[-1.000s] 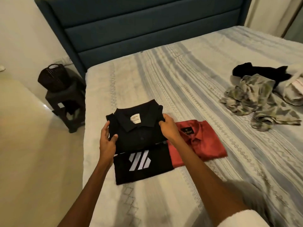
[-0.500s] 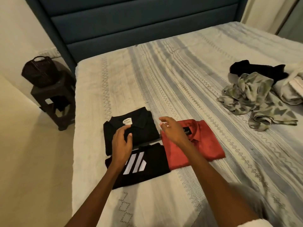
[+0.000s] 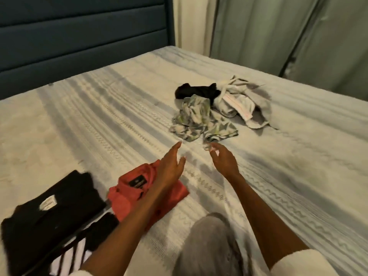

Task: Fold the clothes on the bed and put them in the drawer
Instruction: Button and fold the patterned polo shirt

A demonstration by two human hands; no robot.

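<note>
Head view: both hands are held out above the bed (image 3: 288, 148), empty. The left hand (image 3: 171, 166) has its fingers straight and together, pointing toward the far side, and hangs over the far corner of the red shirt (image 3: 139, 188); whether it touches the shirt I cannot tell. The right hand (image 3: 224, 159) is just beside it, fingers loosely curled around nothing, fingertips close to the near edge of the camo garment (image 3: 199, 120).

That camo garment lies crumpled in the middle of the bed, in one heap with a black garment (image 3: 197, 91) behind it and a grey garment (image 3: 241, 104) on its right, all three unfolded and touching.

Folded clothes lie toward the near left corner of the bed: the red shirt, collar and label up; a black shirt (image 3: 53, 212) left of it, label showing; and a black piece with white stripes (image 3: 79, 251) at the near edge, partly blurred.

A dark blue headboard (image 3: 83, 36) stands along the far left edge, and curtains (image 3: 288, 36) hang beyond the far right side.
</note>
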